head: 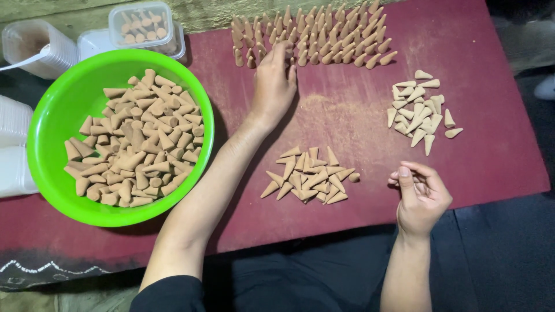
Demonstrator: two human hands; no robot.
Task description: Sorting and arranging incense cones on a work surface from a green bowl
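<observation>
Head view. Maroon board carries tan cones in four groups. Left hand reaches far, fingers spread and lying flat at the near left edge of the standing cones; fingertips touch the front rows, nothing clamped that I can see. Right hand rests at the near right edge, fingers curled loosely inward, thumb over them; whether a cone sits inside, cannot tell. Loose pile lies just left of the right hand, near the left forearm. Paler pile lies farther, beyond the right hand. Green bowl at left, holding cones. Clear plastic tubs far left.
</observation>
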